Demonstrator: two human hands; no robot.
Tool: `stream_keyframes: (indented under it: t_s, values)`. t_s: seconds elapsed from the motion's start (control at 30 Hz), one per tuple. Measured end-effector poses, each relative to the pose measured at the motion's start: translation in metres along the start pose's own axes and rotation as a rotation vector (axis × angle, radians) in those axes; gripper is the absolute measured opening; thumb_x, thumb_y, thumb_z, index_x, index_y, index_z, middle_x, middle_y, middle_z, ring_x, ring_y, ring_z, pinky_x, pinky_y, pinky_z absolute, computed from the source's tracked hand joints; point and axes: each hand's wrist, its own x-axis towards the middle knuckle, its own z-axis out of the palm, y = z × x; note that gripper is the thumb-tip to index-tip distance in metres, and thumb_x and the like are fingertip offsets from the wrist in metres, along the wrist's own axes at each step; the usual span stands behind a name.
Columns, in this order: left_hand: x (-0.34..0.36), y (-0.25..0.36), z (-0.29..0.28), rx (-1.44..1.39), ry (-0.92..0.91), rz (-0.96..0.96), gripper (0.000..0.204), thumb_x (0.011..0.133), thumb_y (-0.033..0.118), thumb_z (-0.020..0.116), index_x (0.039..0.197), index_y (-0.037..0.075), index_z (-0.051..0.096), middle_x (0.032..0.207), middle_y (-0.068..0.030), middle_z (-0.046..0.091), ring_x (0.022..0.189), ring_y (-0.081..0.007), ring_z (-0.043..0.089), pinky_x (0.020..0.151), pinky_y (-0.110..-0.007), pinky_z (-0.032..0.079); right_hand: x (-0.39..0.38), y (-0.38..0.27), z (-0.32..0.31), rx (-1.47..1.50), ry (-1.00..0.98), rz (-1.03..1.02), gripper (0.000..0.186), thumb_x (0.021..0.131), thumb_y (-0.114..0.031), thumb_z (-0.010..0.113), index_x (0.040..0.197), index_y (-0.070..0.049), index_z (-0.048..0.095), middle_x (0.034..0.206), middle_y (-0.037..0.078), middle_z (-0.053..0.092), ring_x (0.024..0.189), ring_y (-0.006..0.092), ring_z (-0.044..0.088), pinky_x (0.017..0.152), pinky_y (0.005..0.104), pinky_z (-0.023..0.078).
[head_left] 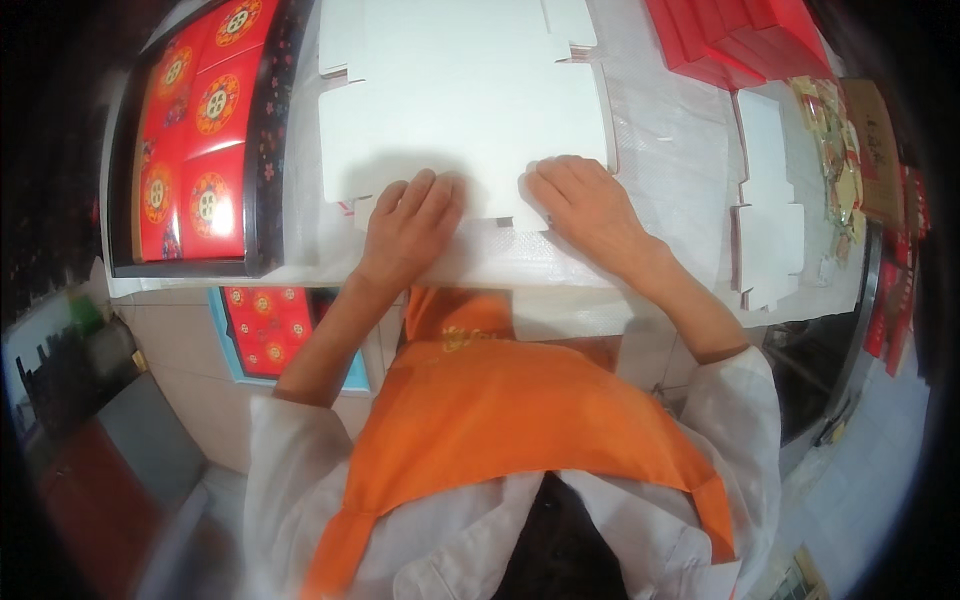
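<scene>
A large flat white cardboard sheet [460, 100] with cut tabs lies on a plastic-covered table [670, 180]. My left hand [410, 225] is at its near left edge, fingers bent and closed on the cardboard, thumb hidden. My right hand [590, 215] is at the near right edge, its fingers together and curled onto the same sheet, thumb mostly hidden. Their fingertips are a short distance apart, with a strip of the sheet's edge between them.
A dark-rimmed tray [262, 190] of several red patterned boxes stands left. Red boxes [730, 35] are stacked back right, near white folded card [765, 200], small wrapped items [830, 140] and a brown carton [870, 150]. Another patterned box [275, 330] lies below the table.
</scene>
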Motion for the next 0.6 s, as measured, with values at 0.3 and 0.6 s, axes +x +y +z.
stream_keyframes:
  t_s: [0.3,0.6]
  values:
    - [0.034,-0.03,-0.017,-0.465,-0.292,-0.078,0.023,0.068,0.007,0.065,0.089,0.003,0.057,0.081,-0.0086,0.057,0.078,-0.025,0.056,0.067,-0.032,0.045,0.024,0.028,-0.021,0.381,-0.316,0.179,0.019,0.073,-0.013,0.061,0.091,-0.008,0.056,0.086,0.007,0.056,0.08,0.0252,0.054,0.068,0.0339,0.044]
    - [0.074,-0.077,0.007,-0.886,-0.747,-0.285,0.033,0.072,0.026,0.07,0.094,0.005,0.058,0.085,-0.0098,0.061,0.06,-0.0251,0.056,0.058,-0.032,0.047,0.066,0.06,-0.024,0.624,-0.642,0.399,0.026,0.076,-0.021,0.063,0.092,-0.004,0.053,0.073,0.013,0.059,0.069,0.03,0.057,0.061,0.0386,0.043]
